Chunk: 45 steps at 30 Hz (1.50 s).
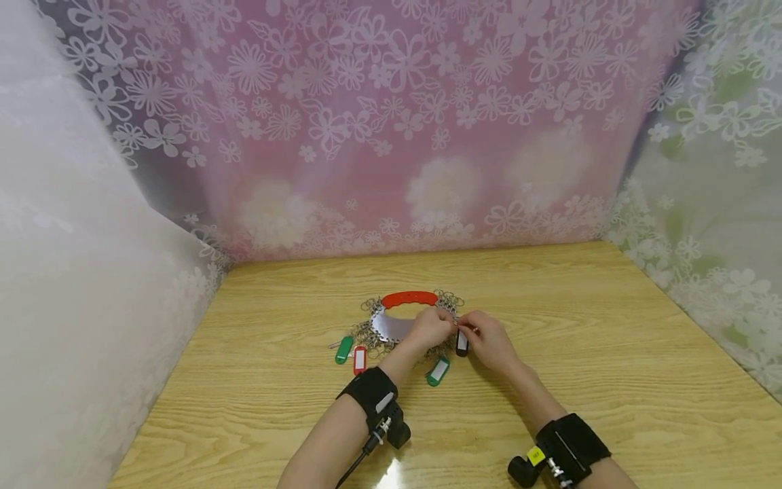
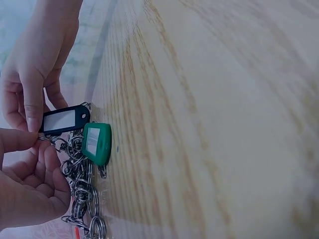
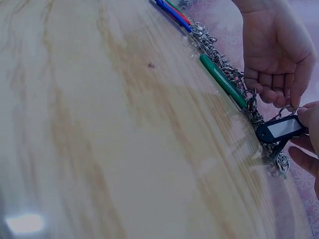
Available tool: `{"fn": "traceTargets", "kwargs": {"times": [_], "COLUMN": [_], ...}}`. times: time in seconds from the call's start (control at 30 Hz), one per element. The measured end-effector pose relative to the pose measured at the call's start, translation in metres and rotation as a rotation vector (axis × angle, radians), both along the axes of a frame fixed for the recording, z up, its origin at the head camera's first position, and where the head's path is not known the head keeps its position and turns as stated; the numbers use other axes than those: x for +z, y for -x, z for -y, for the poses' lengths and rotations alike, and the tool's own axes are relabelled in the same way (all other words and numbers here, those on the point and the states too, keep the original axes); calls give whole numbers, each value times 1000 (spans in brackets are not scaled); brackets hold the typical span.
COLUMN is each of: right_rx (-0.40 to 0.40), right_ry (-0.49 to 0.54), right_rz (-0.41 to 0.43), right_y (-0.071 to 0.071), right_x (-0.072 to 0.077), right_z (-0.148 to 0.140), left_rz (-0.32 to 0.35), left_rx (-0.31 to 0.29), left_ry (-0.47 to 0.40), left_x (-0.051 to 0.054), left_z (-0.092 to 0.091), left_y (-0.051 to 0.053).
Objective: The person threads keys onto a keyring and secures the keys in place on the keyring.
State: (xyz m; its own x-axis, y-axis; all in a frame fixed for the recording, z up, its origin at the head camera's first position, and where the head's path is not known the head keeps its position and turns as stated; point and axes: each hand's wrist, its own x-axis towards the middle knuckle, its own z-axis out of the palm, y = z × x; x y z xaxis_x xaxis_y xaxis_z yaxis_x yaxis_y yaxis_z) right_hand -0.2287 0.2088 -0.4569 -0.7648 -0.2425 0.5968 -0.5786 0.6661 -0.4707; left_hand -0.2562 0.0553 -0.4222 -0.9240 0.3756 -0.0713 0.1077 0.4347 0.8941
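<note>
A metal key holder plate (image 1: 391, 329) with a red handle (image 1: 409, 297) lies on the table, many small key rings (image 1: 368, 334) hanging round its edge. Over its right side, my left hand (image 1: 430, 329) pinches a metal key ring (image 2: 44, 138) between thumb and index finger. My right hand (image 1: 492, 345) meets it there and pinches a black key tag (image 3: 285, 128) with a white label at one end. Below the left hand lies a green key tag (image 1: 438, 371). The fingertips partly hide how ring and black tag join.
Left of the left wrist lie a red key tag (image 1: 360, 360) and another green key tag (image 1: 344, 349). The wooden table (image 1: 244, 407) meets a pink floral curtain (image 1: 391, 136) at the back. Pale sheets hang at both sides.
</note>
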Motion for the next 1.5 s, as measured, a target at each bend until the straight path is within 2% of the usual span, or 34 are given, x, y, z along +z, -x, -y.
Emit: {"fn": "traceTargets", "kwargs": {"times": [0.1,0.17,0.33,0.4,0.53,0.87,1.1,1.23,1.33,1.5], "right_rx": [-23,-49,-116,-127,-112,-69,-45,-63,-73,-80], "right_ry": [30,72,148,146,135,44,50,120,147,86], "right_rz": [47,106,239,264,260,132,116,158,225,358], "right_y": [-2,-3,-4,-4,-3,-1,-2,-4,-4,-6], "right_x": [1,2,6,7,6,1,-1,7,14,24], "right_z": [1,2,3,2,2,2,3,4,2,-9], "left_rz": [0,-16,-122,-154,-160,-142,-151,-195,-244,-325], "left_rx": [-5,-33,-146,-160,-144,-88,-105,-114,-132,-183], "left_ry": [25,53,122,131,115,126,118,166,226,344], "left_x": [0,0,1,1,0,-4,-8,-4,-1,0], "left_z": [0,0,1,2,1,1,3,1,-2,-6], "left_y": [0,0,-1,-1,-1,2,3,5,6,3]}}
